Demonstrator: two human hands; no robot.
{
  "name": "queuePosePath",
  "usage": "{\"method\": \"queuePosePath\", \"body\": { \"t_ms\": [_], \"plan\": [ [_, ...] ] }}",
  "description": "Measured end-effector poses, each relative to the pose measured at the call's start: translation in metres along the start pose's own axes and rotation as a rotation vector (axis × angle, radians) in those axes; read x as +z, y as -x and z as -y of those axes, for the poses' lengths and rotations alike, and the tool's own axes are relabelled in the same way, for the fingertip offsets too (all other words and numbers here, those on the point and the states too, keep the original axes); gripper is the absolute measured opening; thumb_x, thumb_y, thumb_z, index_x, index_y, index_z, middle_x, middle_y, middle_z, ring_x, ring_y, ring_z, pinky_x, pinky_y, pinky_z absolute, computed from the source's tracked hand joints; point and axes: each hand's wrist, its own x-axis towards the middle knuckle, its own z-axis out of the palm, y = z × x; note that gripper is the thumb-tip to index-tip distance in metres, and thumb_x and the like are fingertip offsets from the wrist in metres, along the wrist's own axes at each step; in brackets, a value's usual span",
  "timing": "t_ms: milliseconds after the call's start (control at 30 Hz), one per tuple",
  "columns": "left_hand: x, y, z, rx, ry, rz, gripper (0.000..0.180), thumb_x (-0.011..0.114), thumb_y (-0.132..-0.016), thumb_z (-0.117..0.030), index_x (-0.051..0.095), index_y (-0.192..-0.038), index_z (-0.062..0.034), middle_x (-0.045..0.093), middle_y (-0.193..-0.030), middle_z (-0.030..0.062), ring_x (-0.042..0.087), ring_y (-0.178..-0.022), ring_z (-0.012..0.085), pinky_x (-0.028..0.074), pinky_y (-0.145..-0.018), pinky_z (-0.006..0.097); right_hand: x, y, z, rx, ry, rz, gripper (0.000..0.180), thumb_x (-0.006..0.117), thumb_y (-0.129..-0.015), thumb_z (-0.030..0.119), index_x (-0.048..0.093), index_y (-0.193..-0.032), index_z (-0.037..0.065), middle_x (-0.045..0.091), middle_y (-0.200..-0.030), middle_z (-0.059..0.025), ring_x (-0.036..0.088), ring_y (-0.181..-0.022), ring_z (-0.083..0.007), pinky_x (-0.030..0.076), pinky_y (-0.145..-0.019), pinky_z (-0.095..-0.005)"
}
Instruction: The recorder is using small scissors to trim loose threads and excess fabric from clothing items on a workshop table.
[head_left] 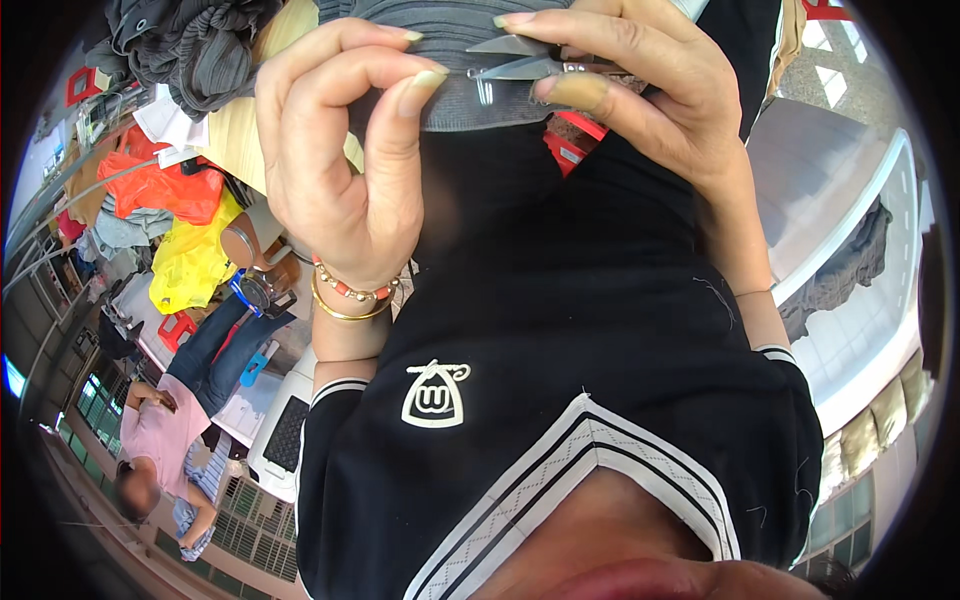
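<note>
My right hand (pixel 650 95) grips a pair of thread snips (pixel 530 68), their two pointed blades spread and aimed left. A bandage-like yellowish wrap covers part of its thumb. Facing the blade tips, my left hand (pixel 350 150) has thumb and forefinger pressed together; whatever they pinch is too small to name. Between the fingertips and the blades is a tiny clear, shiny piece (pixel 484 88). Grey ribbed knit fabric (pixel 470 112) lies under both hands across my lap, over black clothing.
Dark grey knit garments (pixel 195 45) are heaped at the far left. Below them are red (pixel 165 185) and yellow plastic bags (pixel 195 262). A person in a pink top (pixel 165 430) is at the lower left. On the right stands a whitish bin (pixel 870 330) with grey cloth in it.
</note>
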Motion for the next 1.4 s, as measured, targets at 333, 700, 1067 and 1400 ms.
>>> {"method": "queuePosePath", "body": {
  "t_ms": [333, 700, 1067, 1400],
  "plan": [
    [0.001, -0.003, -0.003, -0.020, 0.005, 0.044, 0.005, 0.064, -0.092, -0.001, 0.065, -0.096, 0.0032, 0.065, -0.105, 0.0165, 0.060, -0.098, 0.0216, 0.046, -0.091, 0.032, 0.001, -0.003, 0.000, -0.079, 0.137, -0.015, 0.040, 0.083, -0.074, 0.010, 0.075, -0.113, 0.008, 0.058, -0.077, -0.0046, 0.058, -0.065, -0.0169, 0.044, -0.056, -0.0276],
    [0.003, 0.008, 0.000, -0.357, 0.566, -0.135, 0.014, 0.055, -0.099, -0.001, 0.065, -0.106, 0.0061, 0.064, -0.116, 0.0174, 0.059, -0.112, 0.0232, 0.041, -0.106, 0.036, -0.004, -0.008, 0.016, -0.027, 0.113, -0.025, 0.040, 0.083, -0.074, 0.009, 0.075, -0.114, 0.008, 0.059, -0.077, -0.0052, 0.058, -0.064, -0.0167, 0.045, -0.056, -0.0273],
    [0.004, 0.008, 0.010, -0.429, 0.706, -0.156, 0.016, 0.059, -0.098, -0.006, 0.066, -0.106, 0.0055, 0.064, -0.118, 0.0136, 0.058, -0.113, 0.0188, 0.039, -0.103, 0.030, -0.004, -0.037, 0.041, 0.020, 0.278, 0.092, 0.039, 0.084, -0.075, 0.013, 0.071, -0.110, 0.005, 0.059, -0.078, -0.0062, 0.058, -0.065, -0.0178, 0.045, -0.056, -0.0273],
    [-0.003, 0.022, -0.004, -0.306, 0.426, -0.107, 0.005, 0.063, -0.093, -0.004, 0.065, -0.096, 0.0003, 0.063, -0.112, 0.0096, 0.059, -0.101, 0.0166, 0.047, -0.089, 0.028, 0.000, -0.019, 0.010, -0.181, 0.286, 0.076, 0.031, 0.074, -0.078, 0.000, 0.073, -0.108, 0.003, 0.058, -0.081, -0.0058, 0.056, -0.070, -0.0148, 0.042, -0.061, -0.0252]
  ]
}}
